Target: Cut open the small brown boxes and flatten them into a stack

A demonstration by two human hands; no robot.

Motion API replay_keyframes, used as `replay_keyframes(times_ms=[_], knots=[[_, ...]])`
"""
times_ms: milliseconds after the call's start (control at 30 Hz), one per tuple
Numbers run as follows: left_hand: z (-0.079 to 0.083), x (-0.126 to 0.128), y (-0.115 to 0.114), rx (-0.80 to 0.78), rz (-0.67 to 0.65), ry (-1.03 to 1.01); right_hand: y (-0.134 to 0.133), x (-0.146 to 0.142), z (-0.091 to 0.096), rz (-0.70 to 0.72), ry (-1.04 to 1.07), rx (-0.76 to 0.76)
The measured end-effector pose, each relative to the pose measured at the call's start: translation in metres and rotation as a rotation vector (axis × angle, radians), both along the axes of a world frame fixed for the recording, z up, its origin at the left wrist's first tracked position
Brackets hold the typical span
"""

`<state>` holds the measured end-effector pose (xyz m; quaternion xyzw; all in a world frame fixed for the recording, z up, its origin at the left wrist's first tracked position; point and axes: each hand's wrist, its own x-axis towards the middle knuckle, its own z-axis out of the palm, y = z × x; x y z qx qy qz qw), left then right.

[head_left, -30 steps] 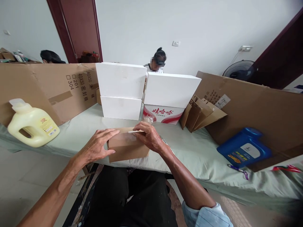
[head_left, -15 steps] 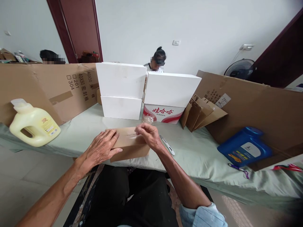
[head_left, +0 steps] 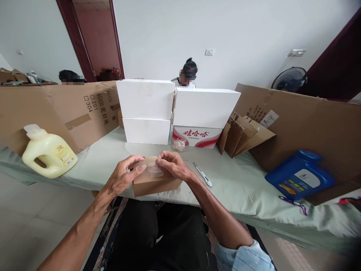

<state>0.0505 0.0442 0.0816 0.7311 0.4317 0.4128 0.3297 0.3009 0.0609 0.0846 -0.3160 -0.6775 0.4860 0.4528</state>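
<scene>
A small brown cardboard box (head_left: 153, 182) lies at the near edge of the green-covered table (head_left: 234, 184). My left hand (head_left: 124, 177) grips the box's left end, thumb stretched along its front edge. My right hand (head_left: 172, 165) rests on top of the box with its fingers pinched on a clear strip of tape (head_left: 153, 169) across the lid. A white utility knife (head_left: 203, 174) lies on the cloth just right of my right hand.
White foam boxes (head_left: 145, 98) and a red-and-white carton (head_left: 196, 136) stand behind, with a clear tape roll (head_left: 179, 144) before them. A yellow jug (head_left: 49, 152) lies at left, a blue jug (head_left: 300, 178) at right, folded cartons (head_left: 245, 133) nearby. Cardboard walls flank the table; two people sit beyond.
My right hand has drawn back toward the box's middle and now pinches the tape. My left thumb has slid along the front edge. The view has shifted slightly.
</scene>
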Motion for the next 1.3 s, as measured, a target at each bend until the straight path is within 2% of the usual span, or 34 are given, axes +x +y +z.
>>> replay_keyframes(times_ms=[100,233,400,500,767,933,1033,1133,1233,1300], knots=[[0.004,0.010,0.000,-0.044,0.043,-0.055,-0.004,-0.004,-0.001,0.029,-0.049,0.022],[0.003,0.021,0.002,-0.008,0.067,-0.071,-0.006,-0.009,-0.005,0.035,-0.035,0.005],[-0.002,0.022,0.004,-0.016,0.099,-0.206,-0.005,-0.011,-0.013,-0.005,0.051,-0.024],[-0.002,0.020,0.002,-0.042,0.113,-0.251,-0.008,-0.011,-0.011,-0.020,0.029,-0.002],[0.000,0.022,-0.005,-0.001,0.172,-0.196,-0.022,-0.013,-0.006,-0.132,-0.038,0.060],[-0.008,0.026,-0.008,0.012,0.247,-0.112,-0.020,-0.007,-0.011,-0.160,-0.038,0.051],[-0.018,0.029,-0.008,0.110,0.289,-0.013,-0.007,0.011,-0.010,-0.197,0.051,0.062],[-0.029,0.029,-0.004,0.355,0.226,0.133,0.019,0.044,-0.009,-0.336,0.075,0.139],[-0.038,0.028,-0.001,0.575,0.169,0.260,0.053,0.085,-0.016,-0.553,-0.040,0.192],[-0.042,0.027,0.000,0.649,0.157,0.302,0.077,0.108,-0.026,-0.655,-0.154,0.172]])
